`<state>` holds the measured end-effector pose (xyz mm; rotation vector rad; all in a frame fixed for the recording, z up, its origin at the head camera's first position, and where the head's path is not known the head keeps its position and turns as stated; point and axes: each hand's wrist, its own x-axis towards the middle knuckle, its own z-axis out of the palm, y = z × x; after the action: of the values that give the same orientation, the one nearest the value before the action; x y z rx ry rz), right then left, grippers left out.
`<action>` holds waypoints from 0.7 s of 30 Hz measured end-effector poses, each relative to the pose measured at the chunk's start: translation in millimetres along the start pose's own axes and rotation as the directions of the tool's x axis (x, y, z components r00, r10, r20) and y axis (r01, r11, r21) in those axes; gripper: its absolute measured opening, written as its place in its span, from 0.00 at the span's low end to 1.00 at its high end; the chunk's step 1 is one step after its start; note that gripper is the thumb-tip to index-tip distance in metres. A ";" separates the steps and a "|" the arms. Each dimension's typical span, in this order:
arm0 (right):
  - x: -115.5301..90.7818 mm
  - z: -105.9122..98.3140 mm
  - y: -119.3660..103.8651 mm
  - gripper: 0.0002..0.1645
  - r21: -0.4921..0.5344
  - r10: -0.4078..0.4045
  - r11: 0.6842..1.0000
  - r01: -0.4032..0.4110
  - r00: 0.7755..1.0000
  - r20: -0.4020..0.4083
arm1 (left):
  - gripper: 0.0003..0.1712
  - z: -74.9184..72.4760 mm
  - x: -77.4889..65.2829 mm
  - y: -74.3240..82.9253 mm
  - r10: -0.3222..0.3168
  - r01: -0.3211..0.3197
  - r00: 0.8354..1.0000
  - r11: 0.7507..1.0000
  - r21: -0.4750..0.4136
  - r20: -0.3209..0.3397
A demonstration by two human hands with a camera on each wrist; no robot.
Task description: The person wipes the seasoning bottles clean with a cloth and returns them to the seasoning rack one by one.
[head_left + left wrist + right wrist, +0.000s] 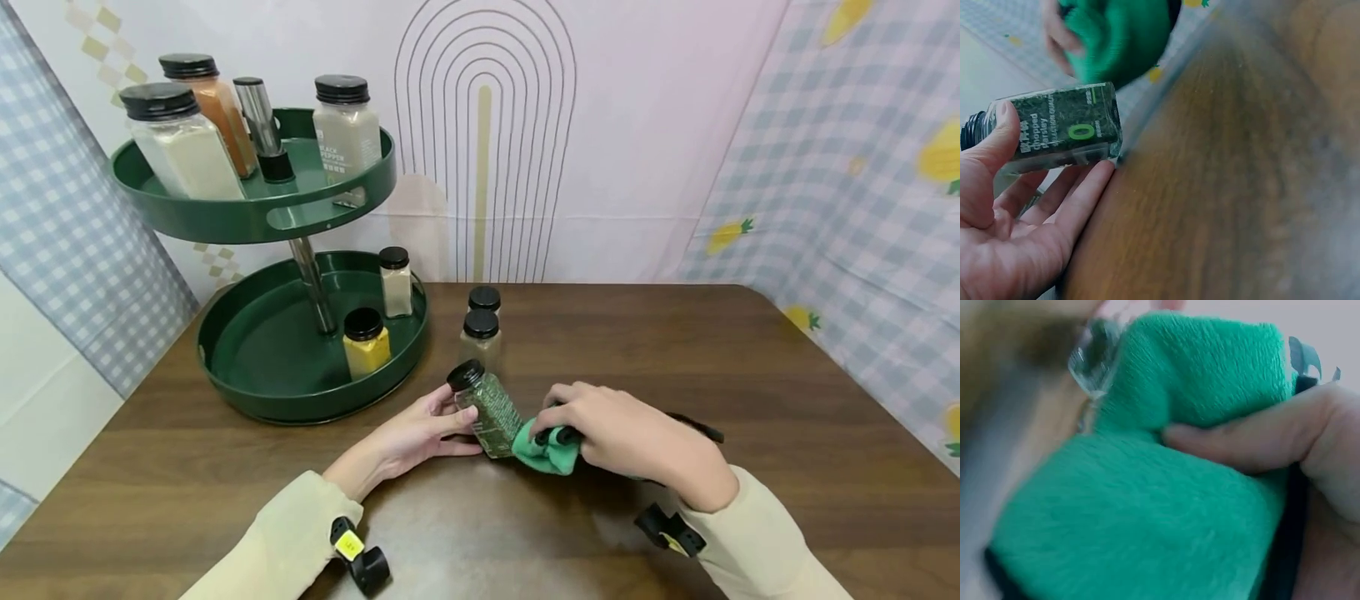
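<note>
My left hand [416,437] grips a glass jar of chopped parsley [491,415], thumb on one side and fingers beneath. The jar leans, its black lid up toward the left and its base toward the right. In the left wrist view its label [1060,122] faces the camera. My right hand [600,425] pinches a bunched green cloth [546,450] right at the jar's base. Up close in the right wrist view, the fluffy cloth [1141,512] folds around the thumb and hides most of the jar.
Two black-lidded jars [481,342] stand just behind the parsley jar. At left rises a green two-tier turntable [247,400], with larger jars and a metal cylinder [258,121] on top. A yellow jar [367,346] and a pale one [396,283] stand on its lower tier.
</note>
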<state>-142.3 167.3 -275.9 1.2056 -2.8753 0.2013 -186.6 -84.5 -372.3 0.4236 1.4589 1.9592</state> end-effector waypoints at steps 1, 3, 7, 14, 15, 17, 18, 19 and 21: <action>0.1 -2.5 0.8 0.36 -0.014 0.004 1.000 -0.005 0.999 -0.054 | 0.40 -0.1 -0.1 0.2 -0.002 0.002 1.000 1.000 0.007 -0.004; 0.3 -6.5 1.7 0.38 -0.035 0.006 0.999 -0.013 0.981 -0.193 | 0.43 -0.1 -0.4 0.4 -0.009 0.010 1.000 0.999 0.032 -0.023; 5.0 -3.3 -2.0 0.41 -0.010 -0.005 1.000 0.002 0.928 -0.372 | 0.45 0.8 0.0 -0.7 -0.020 0.026 0.998 0.995 0.092 -0.060; 12.7 13.4 -10.4 0.42 -0.009 -0.034 0.999 0.033 0.956 -0.292 | 0.34 4.2 1.1 -2.2 0.021 -0.010 0.998 0.987 0.163 -0.061; 12.5 13.8 -10.9 0.42 -0.009 -0.029 1.000 0.027 0.960 -0.279 | 0.35 4.1 1.2 -2.1 0.022 -0.012 0.998 0.986 0.165 -0.060; 11.8 13.3 -11.4 0.42 -0.006 -0.026 1.000 0.025 0.966 -0.259 | 0.36 3.5 1.2 -2.0 0.023 -0.014 0.998 0.987 0.161 -0.054; 11.3 12.6 -11.6 0.42 -0.002 -0.030 1.000 0.031 0.969 -0.245 | 0.37 3.1 1.3 -2.1 0.021 -0.013 0.998 0.988 0.156 -0.052; 10.6 12.0 -11.7 0.42 0.002 -0.036 0.999 0.037 0.973 -0.229 | 0.38 2.7 1.3 -2.0 0.018 -0.011 0.999 0.988 0.153 -0.049; 9.5 11.1 -12.1 0.42 0.009 -0.049 0.999 0.052 0.980 -0.193 | 0.40 1.5 1.0 -2.0 0.011 -0.005 0.999 0.989 0.146 -0.041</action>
<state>-140.0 150.7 -284.9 1.1882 -2.6785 0.3189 -185.8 -82.4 -373.8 0.4562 1.6362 1.8840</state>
